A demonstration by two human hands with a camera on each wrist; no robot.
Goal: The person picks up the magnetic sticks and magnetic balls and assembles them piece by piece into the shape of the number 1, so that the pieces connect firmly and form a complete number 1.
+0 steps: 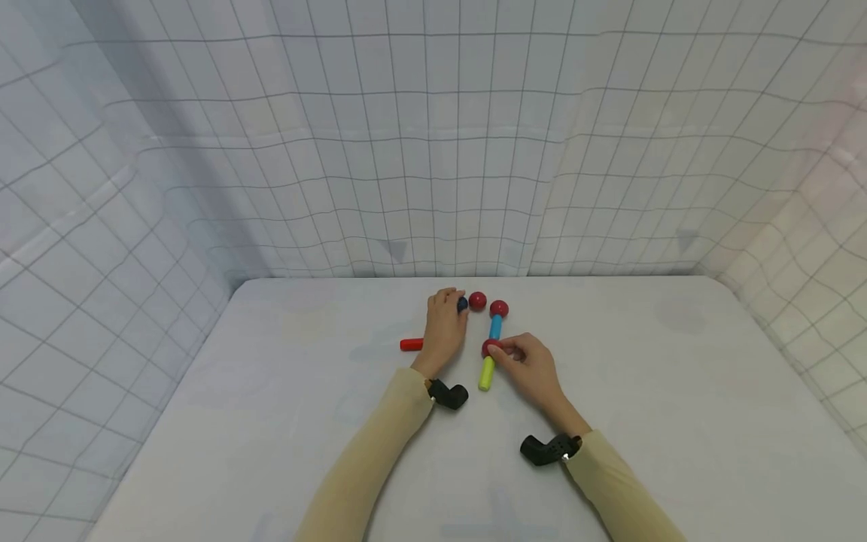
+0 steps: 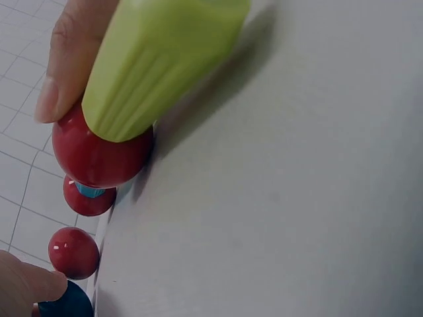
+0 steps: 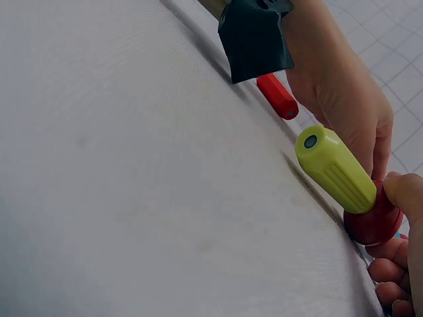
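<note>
My right hand (image 1: 531, 369) pinches a red ball (image 3: 370, 224) between thumb and fingers. A yellow-green stick (image 3: 334, 172) joins that ball on the near side, and a light blue stick (image 1: 496, 327) on the far side. Another red ball (image 1: 499, 308) caps the blue stick's far end. Left of this chain, my left hand (image 1: 445, 327) holds a dark blue ball (image 2: 69, 302) at its fingertips. Right beside the blue ball sits a loose red ball (image 2: 74, 253). In the right wrist view, the yellow-green stick's free end shows a dark round spot.
A red stick (image 1: 411, 345) lies left of my left hand, partly hidden by it in the head view. Everything rests on a white table (image 1: 284, 421). White grid-patterned curtains (image 1: 433, 150) hang behind and along both sides. Each wrist wears a dark camera mount (image 1: 550, 450).
</note>
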